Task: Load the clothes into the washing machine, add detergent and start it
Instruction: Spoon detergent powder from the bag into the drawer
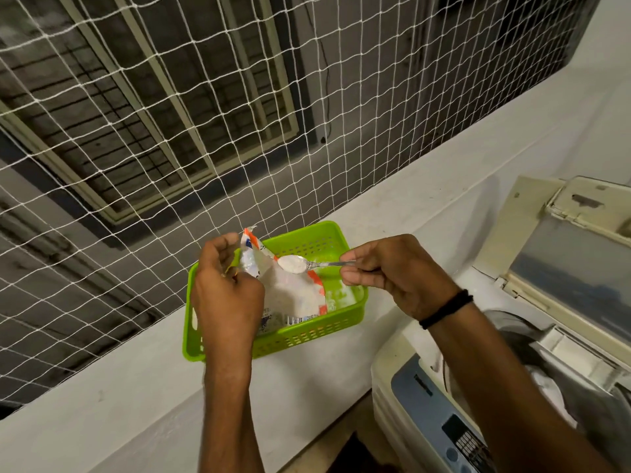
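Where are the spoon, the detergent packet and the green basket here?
spoon (293, 263), head view, on its powder-filled bowl.
detergent packet (290, 298), head view, on its white middle.
green basket (307, 334), head view, on its near wall.

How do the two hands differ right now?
The left hand grips the top edge of the detergent packet; the right hand pinches a spoon heaped with white powder. The right hand's wrist wears a black band; the left hand's wrist is bare. Both hover by the green basket.
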`<state>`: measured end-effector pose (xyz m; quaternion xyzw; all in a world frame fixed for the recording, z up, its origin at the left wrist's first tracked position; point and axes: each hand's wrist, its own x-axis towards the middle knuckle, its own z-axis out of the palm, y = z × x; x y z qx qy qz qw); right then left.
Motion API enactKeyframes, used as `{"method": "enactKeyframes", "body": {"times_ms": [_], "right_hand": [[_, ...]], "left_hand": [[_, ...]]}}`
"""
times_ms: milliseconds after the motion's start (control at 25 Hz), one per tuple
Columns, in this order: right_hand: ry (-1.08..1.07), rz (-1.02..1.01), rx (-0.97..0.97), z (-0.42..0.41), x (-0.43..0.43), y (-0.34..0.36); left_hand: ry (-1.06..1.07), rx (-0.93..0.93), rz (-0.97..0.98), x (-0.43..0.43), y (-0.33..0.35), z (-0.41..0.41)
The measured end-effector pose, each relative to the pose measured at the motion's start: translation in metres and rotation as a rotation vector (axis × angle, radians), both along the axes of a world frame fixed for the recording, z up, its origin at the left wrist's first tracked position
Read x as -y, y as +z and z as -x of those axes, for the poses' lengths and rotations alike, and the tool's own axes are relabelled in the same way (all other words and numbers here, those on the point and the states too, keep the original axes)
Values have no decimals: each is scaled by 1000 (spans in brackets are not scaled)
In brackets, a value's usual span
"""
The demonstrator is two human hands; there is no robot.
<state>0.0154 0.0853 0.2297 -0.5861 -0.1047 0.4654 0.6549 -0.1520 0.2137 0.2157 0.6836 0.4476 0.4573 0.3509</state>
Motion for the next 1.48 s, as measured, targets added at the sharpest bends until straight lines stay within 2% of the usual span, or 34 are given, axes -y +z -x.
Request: {"method": "enactKeyframes", "body": {"times_ms": [320,480,640,880,1080,1240,1320,1400,1480], "right_hand": [[-188,20,19,-38,60,-6],[-310,32,-25,-66,109,-14],[-454,22,-35,-93,165,-34],[-770,37,-114,-125,255,-99],[-1026,301,-139,-152,321,-184],[-1064,670,41,-161,335,-249],[-972,852,250,-158,325,-262],[-850,922,447,-149,312,-273],[-810,932,539,-135,304,-288]], "left_hand": [[-110,260,-73,42,8,-68],[-253,307,-32,72,-4,-118],[-410,272,-9,112,-21,-169],[-649,73,114,178,-67,-248],[-796,-184,281,235,-139,-315],[-816,-515,414,269,-210,-351],[-875,-726,477,278,-247,-362],[-926,-884,526,282,-275,-365],[-923,-928,587,283,-293,-364]]}}
